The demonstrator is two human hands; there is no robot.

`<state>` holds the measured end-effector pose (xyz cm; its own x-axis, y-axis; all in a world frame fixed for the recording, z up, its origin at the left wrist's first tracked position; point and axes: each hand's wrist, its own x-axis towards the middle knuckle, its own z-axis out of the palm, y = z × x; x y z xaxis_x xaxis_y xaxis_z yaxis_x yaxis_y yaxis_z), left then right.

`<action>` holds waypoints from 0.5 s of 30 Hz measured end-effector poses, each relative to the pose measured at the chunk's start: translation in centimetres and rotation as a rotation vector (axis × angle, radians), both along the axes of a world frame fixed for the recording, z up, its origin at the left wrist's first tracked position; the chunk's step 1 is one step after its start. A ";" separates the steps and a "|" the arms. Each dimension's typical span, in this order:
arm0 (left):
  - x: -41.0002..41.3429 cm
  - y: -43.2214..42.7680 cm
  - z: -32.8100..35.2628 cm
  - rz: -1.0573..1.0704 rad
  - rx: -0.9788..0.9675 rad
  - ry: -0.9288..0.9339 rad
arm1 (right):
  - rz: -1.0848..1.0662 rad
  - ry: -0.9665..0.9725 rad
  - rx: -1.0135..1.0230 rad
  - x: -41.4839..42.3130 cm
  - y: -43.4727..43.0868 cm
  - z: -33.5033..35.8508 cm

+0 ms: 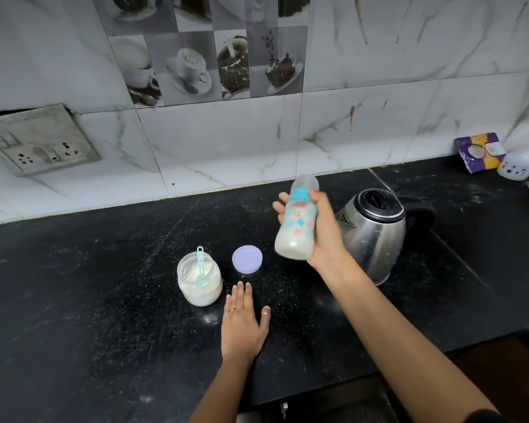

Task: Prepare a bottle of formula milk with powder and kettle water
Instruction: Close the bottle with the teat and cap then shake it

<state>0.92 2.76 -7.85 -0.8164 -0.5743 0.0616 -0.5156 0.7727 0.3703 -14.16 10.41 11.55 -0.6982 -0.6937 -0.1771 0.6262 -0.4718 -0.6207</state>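
My right hand [326,232] is raised above the black counter [89,300] and grips a baby bottle [297,224]. The bottle has a teal collar and a clear cap, is filled with white milk, and leans slightly. Just right of it stands a steel kettle [376,236] with a black lid and handle. My left hand [243,323] lies flat on the counter, fingers spread, holding nothing. To its left stands an open glass jar [199,280] of white powder with a teal scoop [200,264] in it. The jar's lilac lid [247,259] lies beside it.
The marble-tiled wall behind carries a socket plate [40,138] at the left. A purple and yellow packet [480,152] and a white plastic bag [526,160] sit at the far right. The counter's front edge runs along the bottom right.
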 end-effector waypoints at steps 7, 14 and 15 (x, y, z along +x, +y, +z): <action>0.0 0.1 0.1 0.005 0.010 0.007 | 0.376 -0.048 -0.241 -0.4 0.8 -0.7; 0.0 0.1 0.0 0.009 0.007 0.015 | 0.179 -0.027 -0.293 -1.8 0.9 -0.8; -0.1 0.1 0.0 0.011 0.007 0.020 | 0.225 0.073 -0.257 -1.4 1.2 -0.8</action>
